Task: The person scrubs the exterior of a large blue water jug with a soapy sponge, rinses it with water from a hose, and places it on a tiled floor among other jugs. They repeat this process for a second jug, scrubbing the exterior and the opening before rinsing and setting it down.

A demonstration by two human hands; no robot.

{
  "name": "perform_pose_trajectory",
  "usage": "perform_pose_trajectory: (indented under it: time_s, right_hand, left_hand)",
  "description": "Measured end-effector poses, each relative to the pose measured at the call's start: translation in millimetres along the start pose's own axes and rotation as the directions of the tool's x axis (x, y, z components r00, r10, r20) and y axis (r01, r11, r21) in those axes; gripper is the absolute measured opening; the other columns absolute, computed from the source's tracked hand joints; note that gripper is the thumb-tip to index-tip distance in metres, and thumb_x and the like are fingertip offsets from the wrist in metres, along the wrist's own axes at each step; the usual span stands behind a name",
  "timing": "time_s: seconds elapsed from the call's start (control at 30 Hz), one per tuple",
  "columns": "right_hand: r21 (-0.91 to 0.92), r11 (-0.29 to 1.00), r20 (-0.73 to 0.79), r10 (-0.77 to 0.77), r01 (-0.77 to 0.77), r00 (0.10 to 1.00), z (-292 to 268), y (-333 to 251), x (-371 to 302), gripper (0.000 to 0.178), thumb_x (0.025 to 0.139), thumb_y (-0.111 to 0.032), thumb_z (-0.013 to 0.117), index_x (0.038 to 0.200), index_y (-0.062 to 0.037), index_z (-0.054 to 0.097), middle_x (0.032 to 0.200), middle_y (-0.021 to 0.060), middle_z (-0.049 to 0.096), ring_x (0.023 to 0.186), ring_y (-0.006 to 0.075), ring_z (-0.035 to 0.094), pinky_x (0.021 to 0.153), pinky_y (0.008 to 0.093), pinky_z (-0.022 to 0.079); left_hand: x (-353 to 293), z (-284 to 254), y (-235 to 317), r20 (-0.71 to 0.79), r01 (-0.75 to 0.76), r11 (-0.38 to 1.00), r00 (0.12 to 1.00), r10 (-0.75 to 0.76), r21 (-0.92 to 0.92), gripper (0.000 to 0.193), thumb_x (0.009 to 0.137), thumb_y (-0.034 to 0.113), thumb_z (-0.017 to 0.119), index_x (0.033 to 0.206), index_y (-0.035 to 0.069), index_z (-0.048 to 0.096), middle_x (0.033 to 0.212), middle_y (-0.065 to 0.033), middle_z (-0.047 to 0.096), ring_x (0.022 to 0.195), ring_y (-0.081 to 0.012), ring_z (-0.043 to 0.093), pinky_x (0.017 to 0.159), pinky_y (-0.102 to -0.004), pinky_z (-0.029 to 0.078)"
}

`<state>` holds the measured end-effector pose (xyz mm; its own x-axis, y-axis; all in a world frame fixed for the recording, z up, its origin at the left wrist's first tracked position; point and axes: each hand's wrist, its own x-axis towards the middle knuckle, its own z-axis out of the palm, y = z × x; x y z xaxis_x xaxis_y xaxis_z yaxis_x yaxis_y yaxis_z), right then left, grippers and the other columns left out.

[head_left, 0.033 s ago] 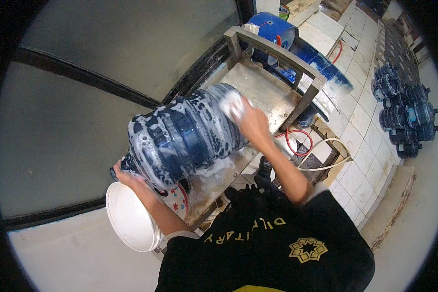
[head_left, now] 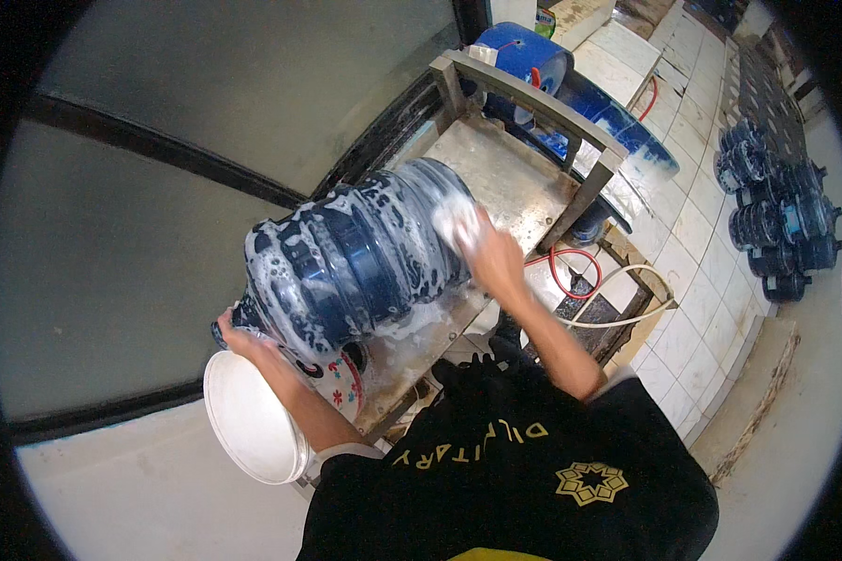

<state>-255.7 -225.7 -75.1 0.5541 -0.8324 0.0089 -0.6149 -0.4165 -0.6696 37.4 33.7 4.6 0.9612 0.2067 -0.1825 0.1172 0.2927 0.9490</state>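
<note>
- A black short-sleeved shirt fills the lower middle and lower right of the frame.
- Across its chest runs a curved row of pale gold lettering, seen upside down from above.
- Below that, toward the lower right, sits a gold eight-pointed star emblem with an interlaced outline.
- A thin strip of yellow shows at the very bottom edge.
- Both forearms are bare below the sleeves.
- The left hand [head_left: 240, 342] and right hand [head_left: 492, 259] are ungloved, without visible rings or watch.

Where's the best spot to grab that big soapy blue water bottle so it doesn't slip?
Probably the narrow neck end, from below, where the left hand cups it now. The water bottle lies on its side on the metal table, its wide ribbed body slick with foam. The right hand steadies the base.
</note>
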Motion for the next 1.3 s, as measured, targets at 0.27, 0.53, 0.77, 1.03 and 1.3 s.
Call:
perform_pose_trajectory:
  time_s: [0.27,0.53,0.77,1.03,1.3]
  right_hand:
    - [0.294,0.953,-0.265,0.151,-0.07,0.952,34.3,44.0,-57.5,0.06,0.089,-0.041,0.055,0.13,0.0023,0.047,0.088,0.0313,0.064,0.078,0.0452,0.064,0.072,0.0507,0.051]
    - [-0.121,0.993,0.052,-0.005,0.011,0.999,-42.8,-48.3,95.4,0.049,0.09,-0.044,0.052,0.123,-0.0082,0.054,0.093,0.0254,0.066,0.083,0.0425,0.064,0.076,0.0492,0.052]
    - [0.08,0.997,0.008,-0.003,0.003,1.0,-18.9,-4.6,-25.6,0.054,0.088,-0.041,0.058,0.126,-0.004,0.049,0.079,0.0267,0.065,0.074,0.0433,0.064,0.066,0.0506,0.052]
    - [0.001,0.997,0.022,-0.083,0.083,0.996,-54.5,-73.0,19.5,0.045,0.091,-0.042,0.052,0.11,-0.0028,0.06,0.085,0.0259,0.066,0.08,0.0411,0.066,0.07,0.0499,0.053]
    - [-0.032,0.991,0.005,-0.134,0.134,0.991,-50.6,-92.8,41.8,0.051,0.088,-0.047,0.055,0.119,-0.0077,0.056,0.089,0.025,0.067,0.085,0.0417,0.065,0.075,0.0514,0.051]
  left_hand:
    - [20.1,5.3,2.9,-0.039,0.02,0.989,0.999,-0.014,0.144,0.03,0.075,0.026,0.058,0.085,-0.002,0.062,0.09,-0.0121,0.065,0.075,-0.0257,0.063,0.074,-0.0379,0.051]
    - [-11.0,25.3,5.5,-0.021,0.007,0.998,1.0,-0.006,0.058,0.029,0.072,0.024,0.06,0.085,-0.002,0.061,0.084,-0.0121,0.063,0.076,-0.0285,0.063,0.076,-0.04,0.052]
    - [-24.4,16.1,7.1,-0.198,-0.015,0.999,0.98,0.023,0.043,0.026,0.068,0.017,0.065,0.081,-0.006,0.061,0.085,-0.0121,0.062,0.072,-0.0245,0.062,0.067,-0.0378,0.052]
    - [-45.1,18.2,20.4,0.174,0.067,0.993,0.983,-0.049,-0.1,0.021,0.073,0.019,0.064,0.083,0.001,0.065,0.092,-0.0105,0.067,0.083,-0.0243,0.065,0.079,-0.0352,0.052]
    - [-50.9,29.1,14.6,0.029,0.0,1.0,1.0,0.0,-0.031,0.028,0.073,0.018,0.065,0.085,-0.007,0.065,0.091,-0.0135,0.065,0.081,-0.0228,0.063,0.078,-0.0341,0.051]
